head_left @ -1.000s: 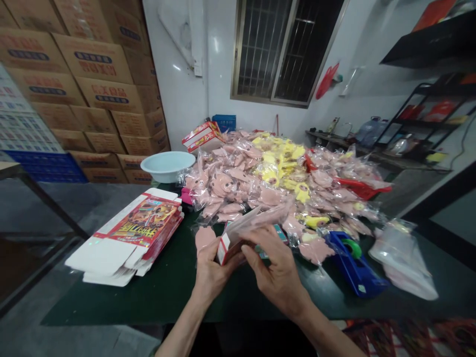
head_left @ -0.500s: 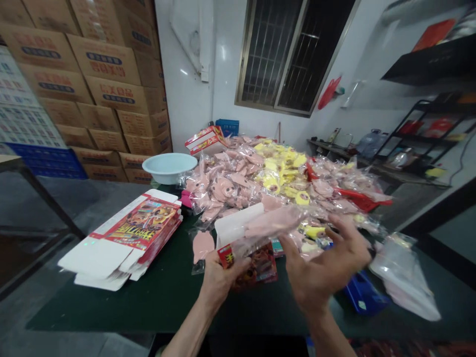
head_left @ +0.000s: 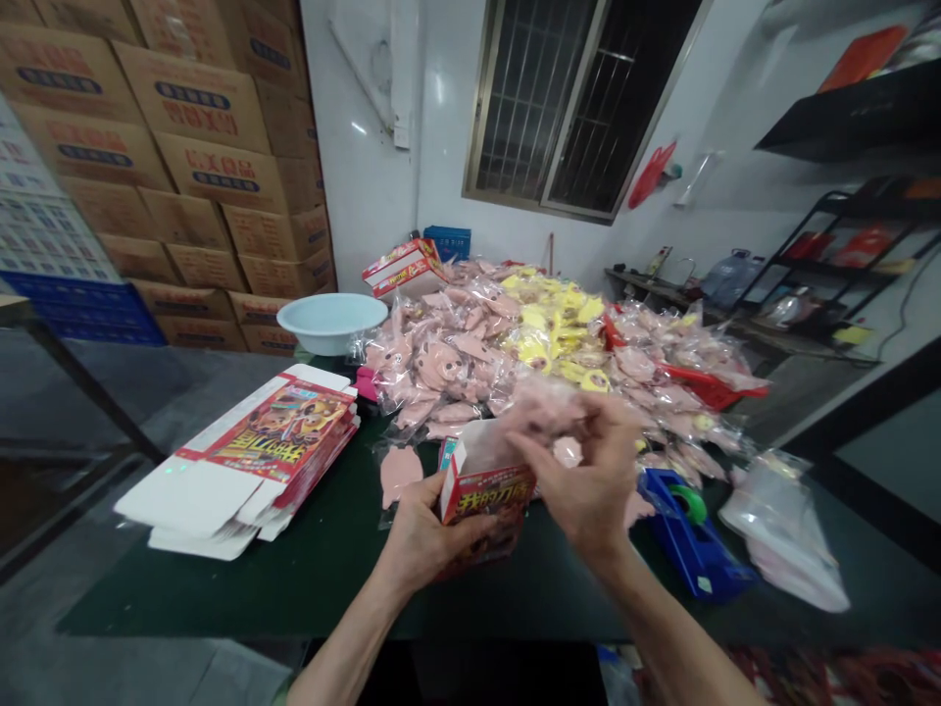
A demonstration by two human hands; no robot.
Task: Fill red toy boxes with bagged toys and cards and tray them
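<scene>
Red printed box (head_left: pixel 489 505) in one hand, bagged pink piece (head_left: pixel 540 407) in the other.

Left hand (head_left: pixel 419 529) has its fingers and thumb closed around the box's lower left side, just above the green tabletop (head_left: pixel 294 598), while the right hand (head_left: pixel 592 471) pinches the clear-wrapped pink piece right at the box's open top. Flat cartons (head_left: pixel 254 456) are stacked off to the left, and a blue tape dispenser (head_left: pixel 695 539) sits over on the right.

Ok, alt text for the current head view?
Left hand grips an open red box; right hand holds a bagged pink piece at its mouth. Behind lies a heap of bagged pink and yellow pieces, flat cartons left, blue tape dispenser right.
</scene>
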